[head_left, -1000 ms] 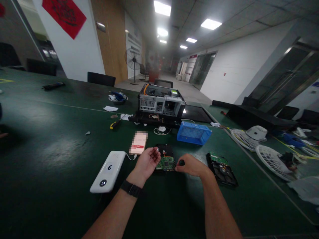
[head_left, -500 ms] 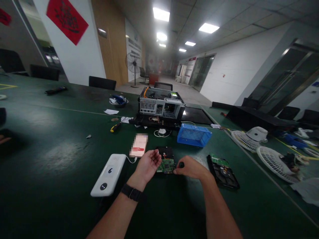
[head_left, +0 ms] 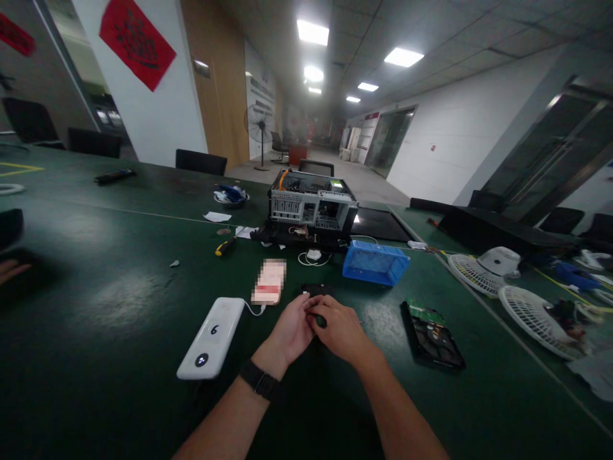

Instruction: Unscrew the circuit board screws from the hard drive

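My left hand (head_left: 293,329) is cupped palm up, its fingers stretched out and apart, over the near side of a hard drive (head_left: 317,290). Across to it reaches my right hand (head_left: 339,327), thumb and fingers pinched together at the left palm and fingers. Whatever the pinch holds is too small or hidden to make out. Only the black far end of the drive shows; the hands cover its green circuit board. A second hard drive (head_left: 433,335) with a partly green board lies to the right, apart from both hands.
A white power bank (head_left: 213,338) is cabled to a phone (head_left: 269,281) on the left. Behind stand a blue bin (head_left: 375,262) and an opened computer case (head_left: 311,204). A yellow-black screwdriver (head_left: 225,246) lies left; fan parts (head_left: 531,313) lie right. Another person's hand (head_left: 13,269) shows at far left.
My right hand has moved left from the drive's right edge to meet my left hand. The circuit board, visible before, is now covered. The view has shifted slightly.
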Available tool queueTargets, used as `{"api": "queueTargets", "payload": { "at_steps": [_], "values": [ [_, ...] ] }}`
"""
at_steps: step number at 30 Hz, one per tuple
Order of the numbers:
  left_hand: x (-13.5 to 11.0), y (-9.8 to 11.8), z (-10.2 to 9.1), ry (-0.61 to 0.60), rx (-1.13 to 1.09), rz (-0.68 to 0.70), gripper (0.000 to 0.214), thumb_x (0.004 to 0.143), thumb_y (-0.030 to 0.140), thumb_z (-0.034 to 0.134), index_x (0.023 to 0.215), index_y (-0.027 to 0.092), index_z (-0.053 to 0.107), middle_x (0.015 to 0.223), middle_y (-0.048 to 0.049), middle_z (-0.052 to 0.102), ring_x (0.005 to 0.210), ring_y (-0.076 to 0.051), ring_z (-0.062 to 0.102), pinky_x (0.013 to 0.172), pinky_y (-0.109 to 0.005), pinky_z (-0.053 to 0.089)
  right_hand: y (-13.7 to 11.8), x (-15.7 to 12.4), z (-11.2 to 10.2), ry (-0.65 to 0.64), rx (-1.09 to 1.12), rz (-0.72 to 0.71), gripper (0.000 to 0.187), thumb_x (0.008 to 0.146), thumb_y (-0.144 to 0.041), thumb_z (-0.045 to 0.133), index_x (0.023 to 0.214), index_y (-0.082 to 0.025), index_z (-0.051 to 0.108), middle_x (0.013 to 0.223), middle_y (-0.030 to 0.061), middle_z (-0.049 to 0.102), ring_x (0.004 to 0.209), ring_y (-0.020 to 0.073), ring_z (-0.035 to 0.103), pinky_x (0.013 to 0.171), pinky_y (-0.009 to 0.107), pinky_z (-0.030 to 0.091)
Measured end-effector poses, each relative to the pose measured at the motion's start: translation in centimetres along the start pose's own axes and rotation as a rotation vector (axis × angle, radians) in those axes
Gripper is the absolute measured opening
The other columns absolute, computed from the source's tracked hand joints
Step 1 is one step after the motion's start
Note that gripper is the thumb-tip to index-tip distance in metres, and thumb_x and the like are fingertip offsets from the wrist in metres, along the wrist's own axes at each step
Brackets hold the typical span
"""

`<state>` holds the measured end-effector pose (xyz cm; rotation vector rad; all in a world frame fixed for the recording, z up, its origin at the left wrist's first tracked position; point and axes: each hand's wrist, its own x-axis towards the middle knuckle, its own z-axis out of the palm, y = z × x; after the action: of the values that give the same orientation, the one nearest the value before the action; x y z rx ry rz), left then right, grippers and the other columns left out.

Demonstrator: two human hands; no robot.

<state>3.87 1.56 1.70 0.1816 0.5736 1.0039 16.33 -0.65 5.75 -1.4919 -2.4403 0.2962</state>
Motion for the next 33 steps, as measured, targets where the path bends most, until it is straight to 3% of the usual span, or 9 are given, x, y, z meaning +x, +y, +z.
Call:
{"api": "queueTargets", "payload": {
  "at_steps": [19, 25, 28, 30, 33],
  "values": [
    [0.2, -1.0, -0.1, -0.023, 0.003, 0.083, 0.017, 0.085, 0.022, 0.051, 0.087, 0.010, 0.063, 0.084, -0.0112, 0.067, 0.077, -0.018, 0.065, 0.070, -0.028, 0.051, -0.2, 0.5, 0.2, 0.022, 0.269, 0.014, 0.016, 0.085, -0.021, 0.051, 0.090, -0.021, 0.066, 0.107, 0.0031, 0.062, 0.097, 0.0153, 0.059, 0.085, 0.025, 0.042],
    [0.3, -0.6, -0.1, -0.052, 0.013, 0.050, 0.021, 0.086, 0.023, 0.050, 0.091, 0.009, 0.064, 0.089, -0.0120, 0.066, 0.078, -0.017, 0.064, 0.069, -0.027, 0.050, 0.3, 0.4, 0.2, 0.110, 0.323, -0.019, 0.014, 0.083, -0.019, 0.053, 0.088, -0.021, 0.066, 0.103, 0.0023, 0.062, 0.094, 0.0137, 0.058, 0.085, 0.024, 0.041],
    [0.3, -0.2, -0.3, -0.007, 0.094, 0.077, 0.018, 0.084, 0.023, 0.055, 0.090, 0.009, 0.064, 0.087, -0.0107, 0.065, 0.073, -0.014, 0.062, 0.065, -0.025, 0.050, 1.3, 0.4, -0.2, 0.168, 0.333, -0.004, 0.013, 0.084, -0.020, 0.053, 0.086, -0.020, 0.065, 0.095, 0.0025, 0.062, 0.087, 0.0134, 0.059, 0.080, 0.024, 0.043],
    [0.1, -0.1, -0.5, 0.038, 0.210, 0.138, 0.015, 0.079, 0.024, 0.062, 0.085, 0.010, 0.063, 0.075, -0.0059, 0.062, 0.062, -0.010, 0.057, 0.057, -0.022, 0.046, 2.0, 0.4, -0.3, 0.206, 0.323, 0.008, 0.012, 0.084, -0.022, 0.053, 0.085, -0.020, 0.065, 0.090, 0.0028, 0.061, 0.084, 0.0141, 0.058, 0.076, 0.025, 0.043],
    [-0.1, 0.0, -0.7, 0.059, 0.410, 0.202, 0.023, 0.073, 0.032, 0.069, 0.075, 0.012, 0.058, 0.057, 0.0044, 0.047, 0.045, -0.004, 0.041, 0.042, -0.016, 0.031, 2.6, 0.4, -0.3, 0.248, 0.315, -0.014, 0.011, 0.084, -0.022, 0.053, 0.085, -0.020, 0.064, 0.088, 0.0027, 0.060, 0.083, 0.0145, 0.058, 0.075, 0.026, 0.043]
  ]
}}
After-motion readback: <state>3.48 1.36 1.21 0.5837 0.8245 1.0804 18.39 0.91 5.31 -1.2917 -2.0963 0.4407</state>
